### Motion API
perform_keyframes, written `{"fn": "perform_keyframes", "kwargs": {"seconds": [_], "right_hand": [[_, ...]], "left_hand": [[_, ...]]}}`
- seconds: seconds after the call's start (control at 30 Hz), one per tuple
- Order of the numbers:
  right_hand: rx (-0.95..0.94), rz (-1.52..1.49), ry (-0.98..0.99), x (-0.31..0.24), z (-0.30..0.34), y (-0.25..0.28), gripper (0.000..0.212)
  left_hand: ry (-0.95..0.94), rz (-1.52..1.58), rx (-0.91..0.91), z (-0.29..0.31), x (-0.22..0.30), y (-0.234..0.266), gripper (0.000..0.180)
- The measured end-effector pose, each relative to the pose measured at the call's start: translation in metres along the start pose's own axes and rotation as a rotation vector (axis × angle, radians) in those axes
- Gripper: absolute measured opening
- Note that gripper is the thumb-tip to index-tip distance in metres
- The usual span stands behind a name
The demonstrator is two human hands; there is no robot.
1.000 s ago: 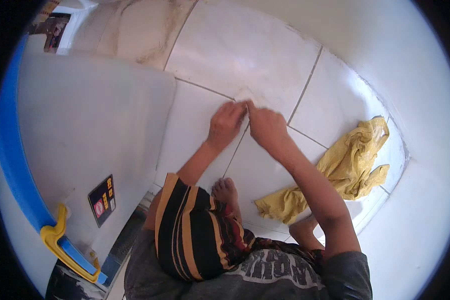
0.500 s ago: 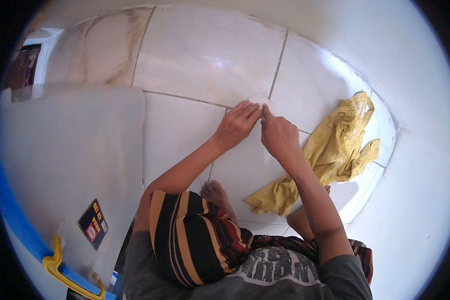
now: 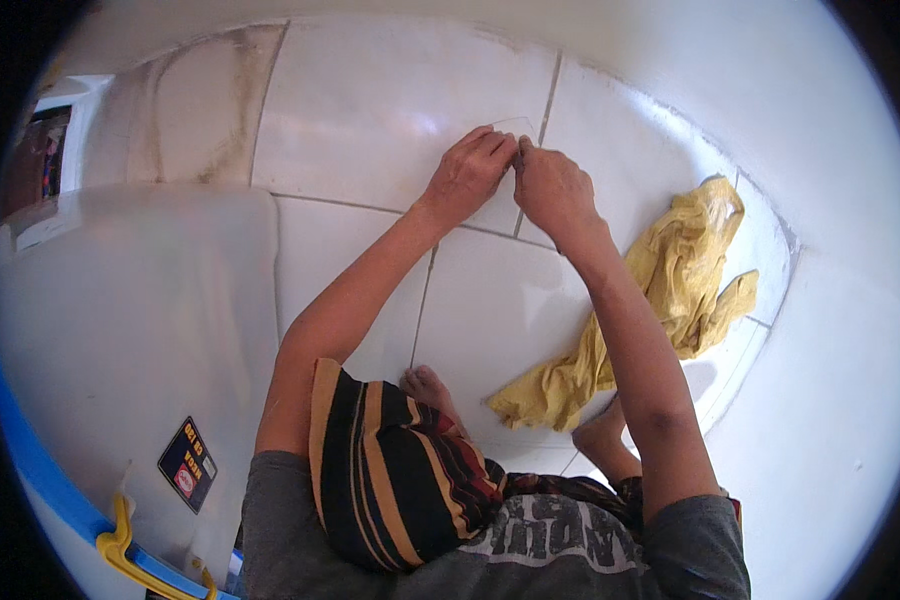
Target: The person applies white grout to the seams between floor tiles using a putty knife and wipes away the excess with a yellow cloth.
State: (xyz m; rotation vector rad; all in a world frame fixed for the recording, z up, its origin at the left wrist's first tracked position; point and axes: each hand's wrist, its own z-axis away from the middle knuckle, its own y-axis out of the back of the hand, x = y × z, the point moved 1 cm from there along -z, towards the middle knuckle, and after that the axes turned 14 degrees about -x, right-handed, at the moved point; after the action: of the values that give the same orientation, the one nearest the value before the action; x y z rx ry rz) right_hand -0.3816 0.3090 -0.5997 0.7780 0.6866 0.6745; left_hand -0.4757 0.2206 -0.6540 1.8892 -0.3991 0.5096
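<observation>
Over the tiled floor [image 3: 510, 300], my left hand [image 3: 472, 172] and my right hand [image 3: 555, 192] are side by side, arms stretched forward. Their fingers are closed, thumbs and forefingers nearly meeting at the edge of a small, thin, pale square piece [image 3: 515, 127]. Against the white tile it hardly stands out, and whether it is paper or plastic I cannot tell. Part of it is covered by my fingers. A crumpled yellow woven sack [image 3: 675, 285] lies on the floor to the right, behind my right forearm.
A large translucent plastic box [image 3: 135, 320] with a blue rim [image 3: 45, 465] and a yellow latch [image 3: 120, 540] takes up the left side. White walls [image 3: 830, 330] bound the right and far sides. Striped cloth [image 3: 400, 470] covers my lap, and my feet rest on the tiles.
Both hands have moved farther from my body and a little left, carrying the pale piece with them. The sack stays where it was.
</observation>
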Motion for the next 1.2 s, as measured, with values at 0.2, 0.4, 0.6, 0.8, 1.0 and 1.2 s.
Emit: {"fn": "perform_keyframes", "kwargs": {"seconds": [0.2, 0.4, 0.6, 0.8, 1.0, 1.2], "right_hand": [[-0.087, -0.044, -0.082, 0.003, 0.028, -0.011, 0.029], [0.055, -0.059, -0.029, 0.019, 0.006, -0.003, 0.033], [-0.167, -0.101, -0.126, 0.006, 0.023, -0.014, 0.034], [0.108, -0.083, -0.008, 0.02, -0.035, 0.019, 0.033], [0.084, -0.442, 0.032, -0.007, 0.04, -0.003, 0.044], [0.017, -0.413, 0.324, 0.005, 0.106, -0.033, 0.057]], "left_hand": [[-0.05, -0.049, -0.067, 0.025, 0.006, -0.022, 0.029], [0.034, 0.037, -0.116, -0.005, -0.002, -0.01, 0.029], [-0.014, 0.009, -0.076, 0.019, 0.004, -0.016, 0.03], [0.104, 0.077, -0.136, -0.046, -0.025, 0.006, 0.029], [0.731, 1.174, 0.293, 0.019, 0.045, 0.015, 0.027], [0.936, 1.631, 0.115, 0.1, 0.106, 0.021, 0.041]]}}
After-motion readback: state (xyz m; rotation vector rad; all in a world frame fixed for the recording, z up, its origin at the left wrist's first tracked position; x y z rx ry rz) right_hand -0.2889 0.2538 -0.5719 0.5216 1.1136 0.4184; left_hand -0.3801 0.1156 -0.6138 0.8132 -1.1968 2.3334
